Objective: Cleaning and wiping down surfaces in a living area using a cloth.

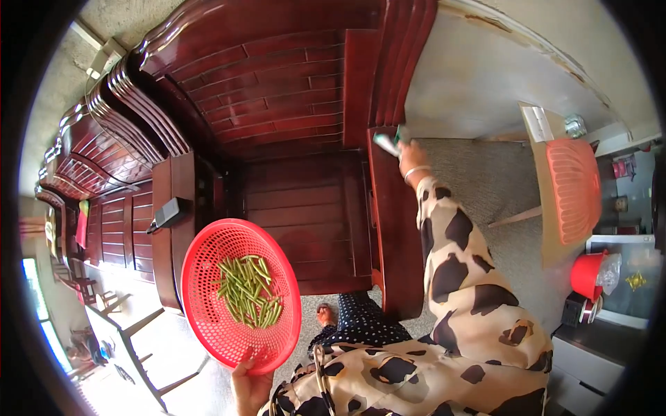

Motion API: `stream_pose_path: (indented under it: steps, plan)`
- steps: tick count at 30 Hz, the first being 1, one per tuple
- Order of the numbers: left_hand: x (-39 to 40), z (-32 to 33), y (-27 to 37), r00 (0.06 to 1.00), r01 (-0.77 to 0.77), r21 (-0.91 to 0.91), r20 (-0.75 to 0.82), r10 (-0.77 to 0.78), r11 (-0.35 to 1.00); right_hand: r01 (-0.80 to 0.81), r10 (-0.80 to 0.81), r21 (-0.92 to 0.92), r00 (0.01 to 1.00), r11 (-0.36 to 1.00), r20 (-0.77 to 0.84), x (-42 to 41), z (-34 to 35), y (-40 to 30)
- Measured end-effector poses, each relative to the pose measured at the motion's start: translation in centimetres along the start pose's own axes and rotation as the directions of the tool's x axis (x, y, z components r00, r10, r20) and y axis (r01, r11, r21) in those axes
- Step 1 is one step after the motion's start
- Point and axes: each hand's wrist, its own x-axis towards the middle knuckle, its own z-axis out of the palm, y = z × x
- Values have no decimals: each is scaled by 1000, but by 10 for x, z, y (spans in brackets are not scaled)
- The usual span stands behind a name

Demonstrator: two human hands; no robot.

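My left hand (251,389) grips the near rim of a red perforated plastic colander (203,270). Cut green bean pieces (250,291) lie heaped in the middle of it. My right arm reaches forward to the back end of a dark red wooden armrest (395,223). There my right hand (413,158) holds a small white and green item (387,144), possibly a packet or cloth; its exact kind is blurred. The armrest belongs to a glossy wooden chair whose slatted seat (307,218) is in front of me.
On the left armrest lies a dark box-shaped device (167,212). Further left runs a matching wooden bench (117,223). To the right, a pink ribbed plastic basin (572,190) is by a tan board (551,244); a red bucket (587,274) holds clear plastic.
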Motion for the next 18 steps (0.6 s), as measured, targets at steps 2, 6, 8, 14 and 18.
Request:
stream_pose_path:
  steps: [2,6,8,14,18]
  plan:
    - [0,0,-2,998,-41,-2,-37,41,999,-10,12,-32,998,999,60,23,-7,-27]
    - [3,0,-3,995,-54,-28,-90,52,998,31,8,-150,967,988,255,14,-40,-60]
    - [6,2,0,994,-39,-18,-106,37,999,95,-77,-135,989,986,129,7,-29,-46]
    - [12,2,5,996,-6,21,-91,8,1000,391,-382,-54,915,919,128,-107,-25,-53]
    - [7,18,3,1000,-14,36,15,14,999,552,-553,24,833,833,22,-217,-30,-46]
